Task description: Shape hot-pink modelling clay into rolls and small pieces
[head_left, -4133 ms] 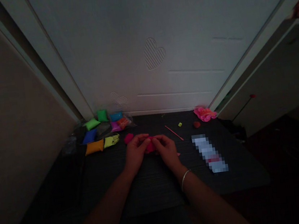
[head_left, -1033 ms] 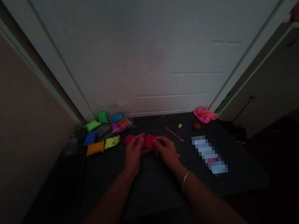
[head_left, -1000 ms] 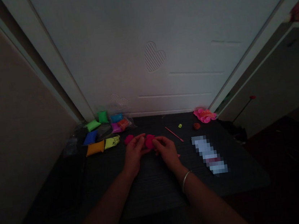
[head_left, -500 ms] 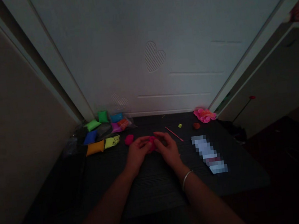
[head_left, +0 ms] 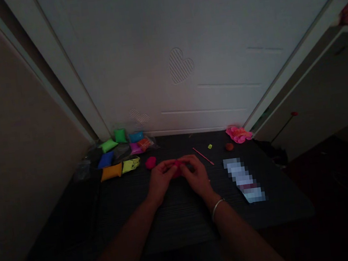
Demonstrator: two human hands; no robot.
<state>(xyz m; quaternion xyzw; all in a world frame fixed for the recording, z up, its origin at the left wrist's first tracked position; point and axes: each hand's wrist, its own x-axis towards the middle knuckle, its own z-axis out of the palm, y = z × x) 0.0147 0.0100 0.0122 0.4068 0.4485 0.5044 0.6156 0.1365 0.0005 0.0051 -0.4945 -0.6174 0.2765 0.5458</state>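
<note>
Between my two hands is a piece of dark pink modelling clay [head_left: 177,170], partly covered by the fingers. My left hand [head_left: 161,178] pinches its left side with thumb and fingers. From the right, my right hand [head_left: 196,173] grips the same piece, the thumb pressed against it. A second lump of pink clay [head_left: 150,163] lies on the dark table just beyond my left hand. To the right of my right hand rests a thin pink stick [head_left: 203,156].
Packets of coloured clay, among them an orange packet [head_left: 111,172] and a blue packet [head_left: 105,159], lie at the left. At the right are a blurred-out phone-like object [head_left: 243,180], a brown lump [head_left: 229,146], a yellow bit [head_left: 210,146] and a pink flower [head_left: 239,134]. A white door panel [head_left: 140,58] stands behind.
My right fingers have curled in a little more over the pink clay. Both hands stay in nearly the same place, and the things on the table lie as before.
</note>
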